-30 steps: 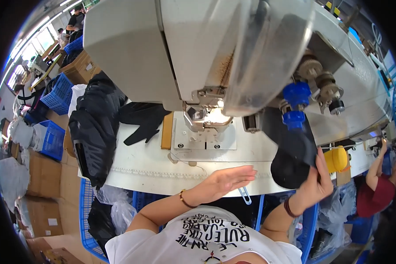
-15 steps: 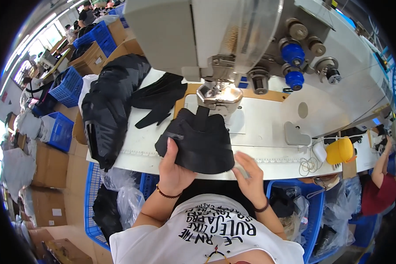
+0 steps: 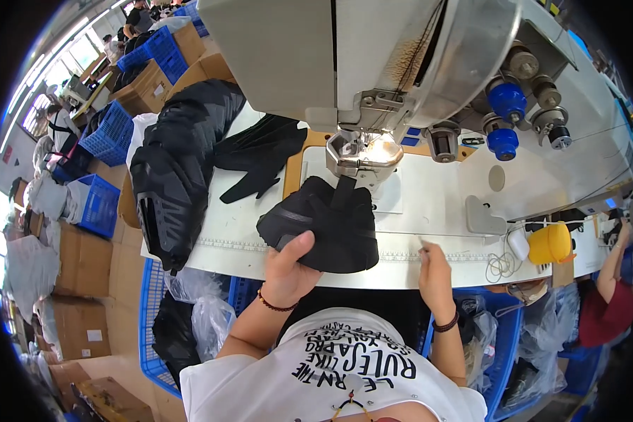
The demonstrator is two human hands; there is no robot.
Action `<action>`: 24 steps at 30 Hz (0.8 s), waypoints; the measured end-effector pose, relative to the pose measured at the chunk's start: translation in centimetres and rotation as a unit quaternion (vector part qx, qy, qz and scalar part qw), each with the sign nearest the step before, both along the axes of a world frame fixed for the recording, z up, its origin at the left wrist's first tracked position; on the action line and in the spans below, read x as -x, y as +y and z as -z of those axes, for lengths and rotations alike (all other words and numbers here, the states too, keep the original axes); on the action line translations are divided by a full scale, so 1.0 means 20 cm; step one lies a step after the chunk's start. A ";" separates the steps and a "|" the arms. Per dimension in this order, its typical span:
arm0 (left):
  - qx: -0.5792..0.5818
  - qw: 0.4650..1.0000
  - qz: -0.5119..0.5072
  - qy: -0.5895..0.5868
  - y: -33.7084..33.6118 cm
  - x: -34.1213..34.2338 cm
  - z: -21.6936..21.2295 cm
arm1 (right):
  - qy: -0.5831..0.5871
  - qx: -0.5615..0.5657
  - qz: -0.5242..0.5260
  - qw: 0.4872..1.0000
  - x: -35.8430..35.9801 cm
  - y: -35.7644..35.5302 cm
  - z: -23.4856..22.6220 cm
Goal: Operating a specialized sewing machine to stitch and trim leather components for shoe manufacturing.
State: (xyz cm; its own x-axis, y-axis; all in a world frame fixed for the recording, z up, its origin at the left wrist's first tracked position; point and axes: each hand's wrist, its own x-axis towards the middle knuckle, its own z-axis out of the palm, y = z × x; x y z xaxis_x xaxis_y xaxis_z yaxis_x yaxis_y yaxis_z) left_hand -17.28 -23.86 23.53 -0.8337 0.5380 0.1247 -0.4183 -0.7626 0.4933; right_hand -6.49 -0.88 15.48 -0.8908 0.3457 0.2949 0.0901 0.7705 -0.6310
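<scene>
The left hand (image 3: 292, 271) is grasping a black fabric upper (image 3: 330, 228) by its near left edge, its thumb pressing on top while the other fingers are hiding underneath. The right hand (image 3: 436, 278) is hovering apart from the upper, to its right, with fingers curling; whether it is pinching a thread, I cannot tell.

The upper is sitting over the front of the white sewing table (image 3: 422, 278), its narrow tab (image 3: 342, 191) pointing toward the presser foot (image 3: 359, 158); whether they are touching is unclear. It is looking light, soft and pliable, probably not fragile or very slippery, though likely sagging without support. The broad near edge is offering the best hold, with a second grip at the right edge for keeping it flat.

Beyond, the sewing machine head (image 3: 274, 63) is overhanging and crowding the far side. On the left, flat black cut pieces (image 3: 257, 158) and a bulky stack of black uppers (image 3: 179, 169) are limiting sideways room. On the right, a coiled cord (image 3: 501, 266) is lying before a yellow container (image 3: 550, 244). Farther off, cardboard boxes (image 3: 84, 260) are standing on the floor.
</scene>
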 end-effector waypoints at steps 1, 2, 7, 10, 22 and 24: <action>0.000 1.000 -0.001 0.002 0.02 0.00 -0.01 | -0.043 0.079 0.009 0.996 0.02 -0.03 -0.14; 0.001 1.000 -0.001 0.000 0.03 0.00 -0.01 | -0.046 0.079 0.009 0.996 0.03 -0.06 -0.22; 0.009 1.000 0.006 0.010 0.08 -0.02 -0.01 | 0.156 0.200 -0.109 0.961 0.09 -0.19 -0.41; 0.022 1.000 -0.011 0.008 0.10 -0.02 -0.01 | 0.177 0.165 -0.128 0.962 0.17 -0.27 -0.47; 0.062 0.998 0.010 0.010 0.13 0.00 0.06 | 0.288 0.067 -0.105 0.949 0.26 -0.27 -0.50; 0.070 0.997 0.016 0.009 0.13 0.00 0.05 | 0.280 0.064 -0.112 0.951 0.26 -0.26 -0.50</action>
